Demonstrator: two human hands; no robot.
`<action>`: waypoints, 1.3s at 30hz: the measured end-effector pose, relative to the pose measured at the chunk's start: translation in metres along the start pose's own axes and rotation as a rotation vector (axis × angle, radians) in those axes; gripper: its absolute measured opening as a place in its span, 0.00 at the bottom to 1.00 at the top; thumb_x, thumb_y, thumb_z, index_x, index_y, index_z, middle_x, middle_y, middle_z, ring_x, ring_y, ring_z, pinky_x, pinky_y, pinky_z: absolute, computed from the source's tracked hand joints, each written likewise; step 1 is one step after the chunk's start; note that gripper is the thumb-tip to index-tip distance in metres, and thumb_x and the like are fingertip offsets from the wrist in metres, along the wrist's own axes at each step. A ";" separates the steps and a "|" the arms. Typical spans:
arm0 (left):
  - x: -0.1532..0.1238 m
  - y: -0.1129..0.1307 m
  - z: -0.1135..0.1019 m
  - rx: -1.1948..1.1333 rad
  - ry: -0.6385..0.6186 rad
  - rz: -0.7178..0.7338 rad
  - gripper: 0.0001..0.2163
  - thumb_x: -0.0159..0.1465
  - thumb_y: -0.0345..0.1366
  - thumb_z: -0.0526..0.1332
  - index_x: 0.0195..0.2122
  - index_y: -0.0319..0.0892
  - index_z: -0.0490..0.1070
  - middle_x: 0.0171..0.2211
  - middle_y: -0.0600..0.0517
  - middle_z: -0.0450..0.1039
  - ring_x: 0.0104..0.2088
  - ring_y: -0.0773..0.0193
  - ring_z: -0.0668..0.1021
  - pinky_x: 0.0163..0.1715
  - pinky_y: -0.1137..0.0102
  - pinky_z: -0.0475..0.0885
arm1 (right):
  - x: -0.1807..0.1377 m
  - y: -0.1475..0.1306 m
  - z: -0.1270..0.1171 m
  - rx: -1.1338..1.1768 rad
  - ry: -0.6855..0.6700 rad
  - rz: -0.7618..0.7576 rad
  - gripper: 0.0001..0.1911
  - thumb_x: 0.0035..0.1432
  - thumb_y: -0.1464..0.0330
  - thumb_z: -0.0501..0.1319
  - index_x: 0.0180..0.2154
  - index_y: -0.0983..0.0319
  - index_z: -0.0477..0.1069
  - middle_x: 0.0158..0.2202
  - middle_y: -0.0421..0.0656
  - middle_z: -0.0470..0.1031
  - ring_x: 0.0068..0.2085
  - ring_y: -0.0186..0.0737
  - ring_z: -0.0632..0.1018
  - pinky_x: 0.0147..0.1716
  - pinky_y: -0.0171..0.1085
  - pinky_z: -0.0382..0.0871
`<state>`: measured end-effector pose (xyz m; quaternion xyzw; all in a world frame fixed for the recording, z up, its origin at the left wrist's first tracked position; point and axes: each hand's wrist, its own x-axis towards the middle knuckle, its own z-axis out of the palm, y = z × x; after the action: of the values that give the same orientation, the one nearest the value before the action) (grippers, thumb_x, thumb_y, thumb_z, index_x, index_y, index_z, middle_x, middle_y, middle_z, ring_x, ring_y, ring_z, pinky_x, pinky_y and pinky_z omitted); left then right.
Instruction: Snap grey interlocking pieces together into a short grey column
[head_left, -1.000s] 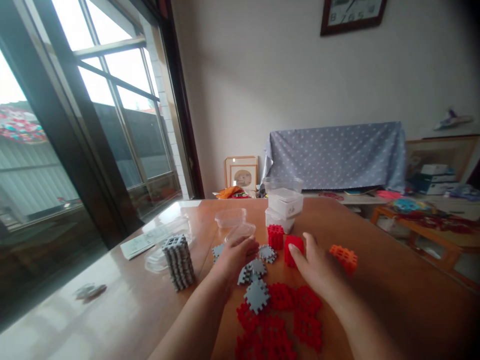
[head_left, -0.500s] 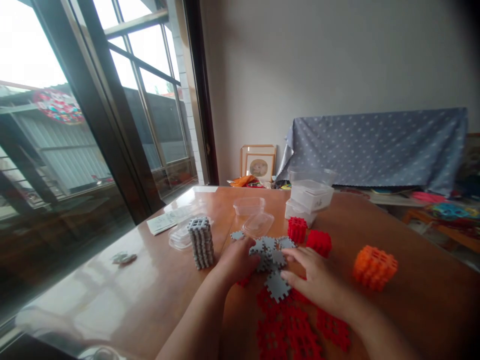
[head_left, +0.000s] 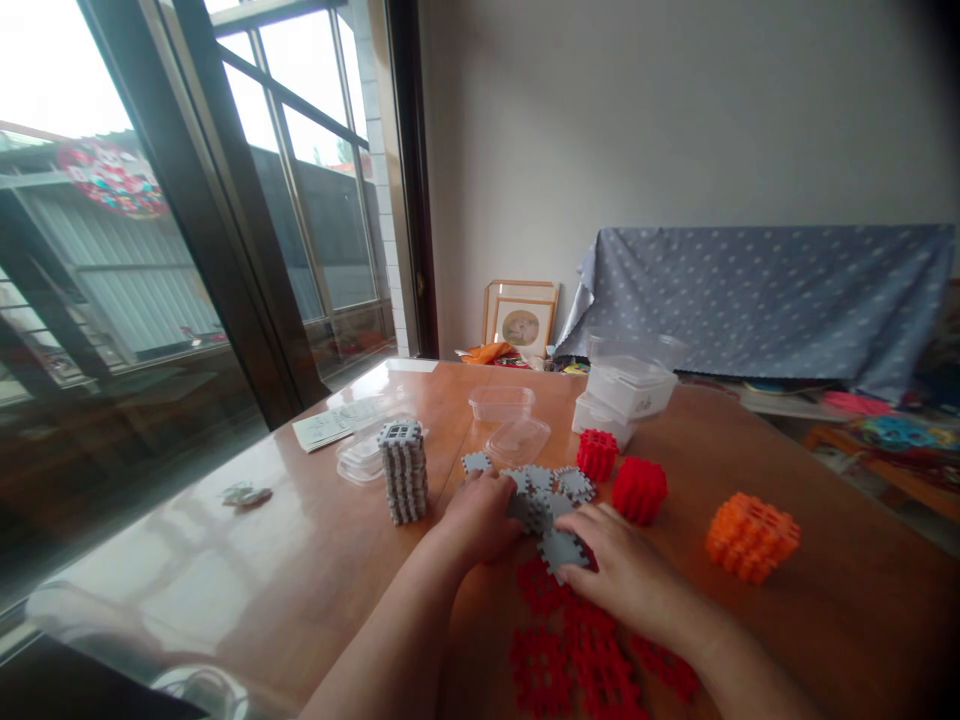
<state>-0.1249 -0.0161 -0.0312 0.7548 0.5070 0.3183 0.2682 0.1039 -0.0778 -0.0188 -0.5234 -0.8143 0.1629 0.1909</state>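
Observation:
Flat grey toothed plastic tiles (head_left: 538, 480) lie in a loose heap in the middle of the table. My left hand (head_left: 486, 515) is at the heap's left side, fingers curled, with a darker tilted grey tile (head_left: 519, 506) between fingers and thumb. On the near right side my right hand (head_left: 619, 560) has thumb and fingers on opposite edges of another grey tile (head_left: 562, 550). Red lattice tiles (head_left: 541, 668) lie flat below my right hand, partly covered by it. One grey tile (head_left: 476, 462) lies just beyond my left hand.
A tall grey tile stack (head_left: 403, 472) stands left. Two red stacks (head_left: 598, 455) (head_left: 640, 490) and an orange stack (head_left: 752, 538) stand right. Behind are a clear tub (head_left: 501, 403), a lid (head_left: 517, 441) and piled white boxes (head_left: 630, 388). Papers (head_left: 337, 422) lie at the back left.
My right hand has closed on the near grey tile, which has shifted slightly away from me. My left hand has moved a little to the right against the heap.

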 end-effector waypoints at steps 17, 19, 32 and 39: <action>0.006 0.005 -0.008 -0.162 -0.061 -0.010 0.03 0.55 0.29 0.64 0.29 0.43 0.74 0.27 0.54 0.70 0.29 0.63 0.69 0.30 0.70 0.59 | 0.009 0.020 0.006 0.625 0.094 0.081 0.10 0.61 0.63 0.61 0.43 0.59 0.75 0.33 0.38 0.70 0.36 0.39 0.72 0.38 0.36 0.67; 0.007 0.007 -0.009 -0.264 -0.049 -0.030 0.02 0.57 0.33 0.66 0.30 0.42 0.73 0.25 0.55 0.69 0.28 0.64 0.67 0.30 0.71 0.58 | 0.009 0.021 0.002 0.714 0.105 0.122 0.13 0.60 0.60 0.63 0.43 0.60 0.75 0.33 0.39 0.71 0.36 0.39 0.72 0.38 0.37 0.68; 0.002 0.040 0.005 -0.902 -0.202 -0.216 0.16 0.56 0.43 0.70 0.41 0.39 0.78 0.28 0.54 0.70 0.26 0.69 0.68 0.29 0.72 0.61 | 0.008 0.007 -0.012 1.006 0.233 0.240 0.23 0.56 0.51 0.68 0.46 0.59 0.75 0.41 0.43 0.78 0.39 0.42 0.77 0.42 0.40 0.72; -0.002 0.048 0.008 -1.088 -0.269 -0.268 0.13 0.55 0.37 0.67 0.41 0.39 0.79 0.33 0.49 0.73 0.28 0.67 0.73 0.29 0.71 0.69 | 0.013 0.014 0.000 0.944 0.290 0.200 0.21 0.57 0.51 0.67 0.46 0.58 0.74 0.40 0.42 0.78 0.41 0.44 0.77 0.42 0.40 0.72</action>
<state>-0.0912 -0.0351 -0.0019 0.4711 0.3231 0.3979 0.7179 0.1101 -0.0602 -0.0231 -0.4728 -0.5625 0.4565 0.5016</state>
